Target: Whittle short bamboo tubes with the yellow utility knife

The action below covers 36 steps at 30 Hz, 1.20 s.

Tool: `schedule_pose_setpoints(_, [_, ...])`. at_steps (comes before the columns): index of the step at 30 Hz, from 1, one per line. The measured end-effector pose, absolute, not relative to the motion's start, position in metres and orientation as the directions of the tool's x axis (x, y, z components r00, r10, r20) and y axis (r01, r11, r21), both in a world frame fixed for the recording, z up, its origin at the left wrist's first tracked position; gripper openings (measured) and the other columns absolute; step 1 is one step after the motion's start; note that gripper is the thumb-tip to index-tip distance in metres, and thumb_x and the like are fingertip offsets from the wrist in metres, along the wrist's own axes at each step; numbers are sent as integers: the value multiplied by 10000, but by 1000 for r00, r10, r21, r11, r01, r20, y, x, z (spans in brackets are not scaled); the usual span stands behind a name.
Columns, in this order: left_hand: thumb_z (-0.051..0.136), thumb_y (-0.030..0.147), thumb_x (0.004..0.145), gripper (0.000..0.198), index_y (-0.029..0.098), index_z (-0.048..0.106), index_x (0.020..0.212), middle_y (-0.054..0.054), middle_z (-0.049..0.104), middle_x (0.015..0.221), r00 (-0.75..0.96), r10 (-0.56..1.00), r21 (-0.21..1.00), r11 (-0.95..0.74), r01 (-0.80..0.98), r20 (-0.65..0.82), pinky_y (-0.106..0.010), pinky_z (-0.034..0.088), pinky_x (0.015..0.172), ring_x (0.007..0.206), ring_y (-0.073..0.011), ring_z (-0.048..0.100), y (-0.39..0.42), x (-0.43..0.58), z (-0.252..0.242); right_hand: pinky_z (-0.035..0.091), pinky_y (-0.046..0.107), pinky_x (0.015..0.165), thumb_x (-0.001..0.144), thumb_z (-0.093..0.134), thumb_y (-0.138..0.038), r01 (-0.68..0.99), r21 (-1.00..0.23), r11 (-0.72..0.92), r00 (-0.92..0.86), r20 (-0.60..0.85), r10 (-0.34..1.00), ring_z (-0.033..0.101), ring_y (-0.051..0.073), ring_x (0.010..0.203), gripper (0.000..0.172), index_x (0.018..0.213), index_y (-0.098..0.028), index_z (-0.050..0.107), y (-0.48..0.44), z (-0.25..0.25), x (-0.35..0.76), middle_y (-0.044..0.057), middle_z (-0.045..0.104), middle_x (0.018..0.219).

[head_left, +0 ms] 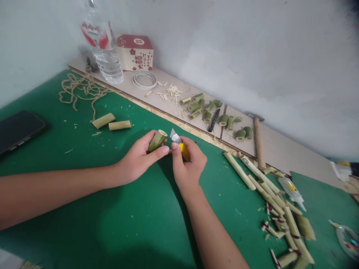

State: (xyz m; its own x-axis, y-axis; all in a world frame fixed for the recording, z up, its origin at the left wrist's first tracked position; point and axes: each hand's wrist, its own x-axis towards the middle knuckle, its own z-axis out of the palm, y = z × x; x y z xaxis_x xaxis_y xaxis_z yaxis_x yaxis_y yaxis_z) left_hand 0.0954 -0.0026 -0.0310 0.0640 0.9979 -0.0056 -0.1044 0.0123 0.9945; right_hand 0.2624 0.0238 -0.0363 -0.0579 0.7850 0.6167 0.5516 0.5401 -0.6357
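Note:
My left hand (141,157) is closed around a short green bamboo tube (157,140), whose pale open end tilts up and to the right. In my right hand (188,160) is a yellow utility knife (184,151), gripped with the thumb near its metal front. The knife's blade points up, a little to the right of the tube and apart from it. Both hands are held over the green table mat (131,220). Left of them, two pale bamboo pieces (120,125) lie on the mat close to a tangle of twine (81,87).
Along the wall ledge stand a water bottle (108,63) and a red-and-white box (136,54). Tape rolls (144,79), cut bamboo rings (223,119), a black marker (214,120) and a hammer (259,144) lie there too. Bamboo sticks (263,172) and a glue bottle (291,188) are at right, a phone (21,129) at left.

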Motion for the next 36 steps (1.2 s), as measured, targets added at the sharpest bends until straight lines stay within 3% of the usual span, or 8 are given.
schedule_pose_setpoints(11, [763, 416, 1014, 275, 211, 587, 1066, 34, 506, 875, 102, 994, 961, -3, -277, 33, -214, 443, 643, 705, -99, 422, -4, 97, -29, 589, 339, 761, 1043, 672, -366, 505, -631, 588, -156, 604, 782, 779, 200, 808, 171, 1058, -221, 762, 25, -36, 263, 48, 828, 915])
schedule_pose_setpoints(18, [764, 363, 1012, 241, 217, 600, 1111, 18, 541, 892, 112, 992, 941, -17, -338, 58, -216, 475, 671, 735, -108, 476, -3, 97, -30, 577, 353, 764, 1046, 656, -387, 513, -619, 595, -211, 581, 786, 776, 208, 815, 197, 1061, -227, 771, 25, -36, 262, 56, 833, 928])
schedule_pose_setpoints(24, [755, 307, 1015, 319, 233, 610, 1289, 25, 562, 906, 118, 992, 927, 1, -374, 46, -211, 474, 672, 715, -101, 470, -4, 97, -34, 561, 344, 752, 1049, 641, -362, 507, -600, 619, -245, 588, 771, 769, 204, 807, 190, 1063, -222, 768, 25, -35, 263, 53, 828, 915])
schedule_pose_setpoints(36, [773, 346, 987, 359, 237, 607, 1286, 1, 626, 914, 128, 992, 940, 36, -338, 8, -258, 528, 725, 784, -145, 592, -3, 97, -29, 574, 348, 759, 1046, 619, -377, 527, -603, 599, -265, 554, 790, 776, 206, 818, 208, 1059, -230, 766, 25, -33, 263, 56, 835, 930])
